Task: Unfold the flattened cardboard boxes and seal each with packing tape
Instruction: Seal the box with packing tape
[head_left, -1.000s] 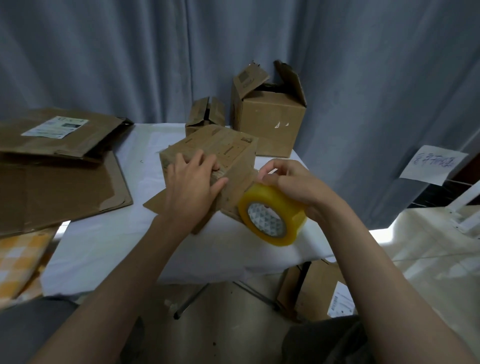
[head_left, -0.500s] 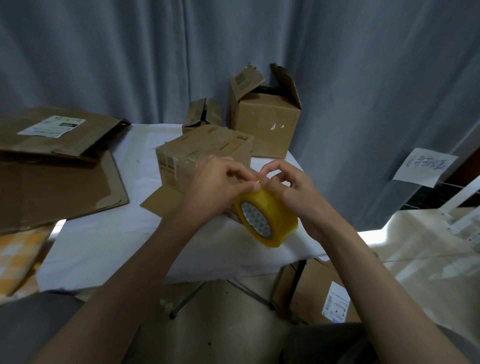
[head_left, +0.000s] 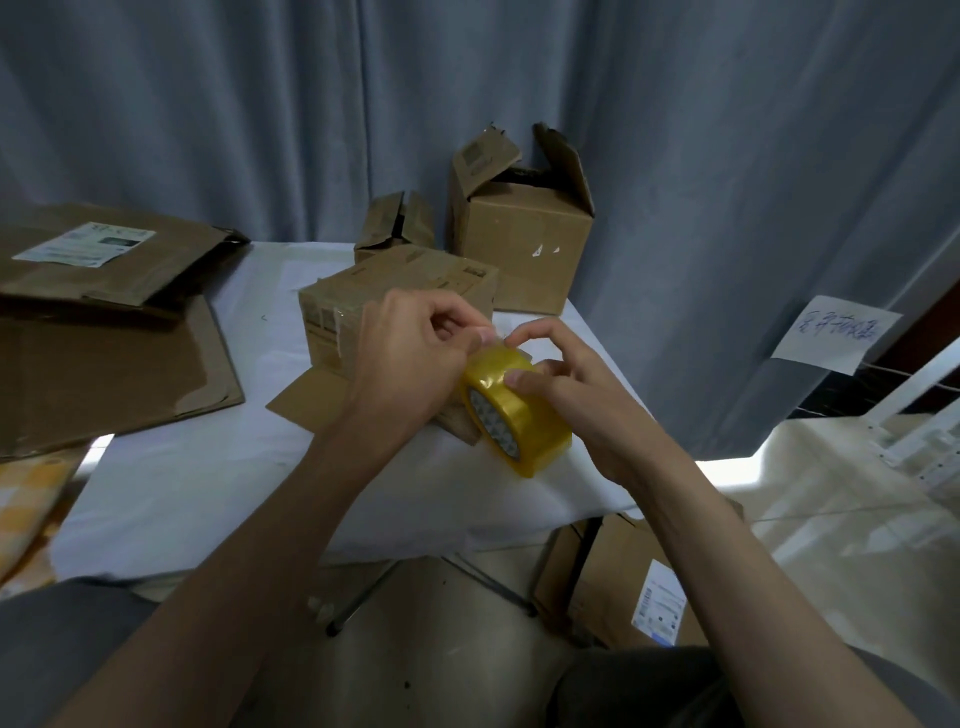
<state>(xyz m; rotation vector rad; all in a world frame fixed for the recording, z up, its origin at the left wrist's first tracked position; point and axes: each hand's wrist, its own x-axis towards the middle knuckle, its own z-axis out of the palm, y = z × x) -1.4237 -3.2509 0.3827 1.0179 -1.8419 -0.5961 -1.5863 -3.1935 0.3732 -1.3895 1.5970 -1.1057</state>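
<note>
A yellow roll of packing tape (head_left: 519, 415) is held above the near right part of the white table (head_left: 218, 467). My right hand (head_left: 576, 395) grips the roll from the right. My left hand (head_left: 415, 358) pinches the tape's loose end at the top of the roll. Behind my hands a small cardboard box (head_left: 363, 301) sits on the table with one flap (head_left: 306, 402) lying flat toward me; clear tape shows on its left corner. Two opened boxes stand at the back, a small one (head_left: 395, 228) and a bigger one (head_left: 524, 244).
Flattened cardboard (head_left: 104, 364) is piled on the left, with a labelled piece (head_left: 114, 254) on top. A grey curtain (head_left: 675, 156) hangs behind. More boxes (head_left: 613, 587) lie on the floor under the table's right edge. A handwritten paper note (head_left: 836, 335) hangs at right.
My left hand left the top of the small box and came to the tape roll, where it now pinches the tape end. The roll has tilted a little in my right hand.
</note>
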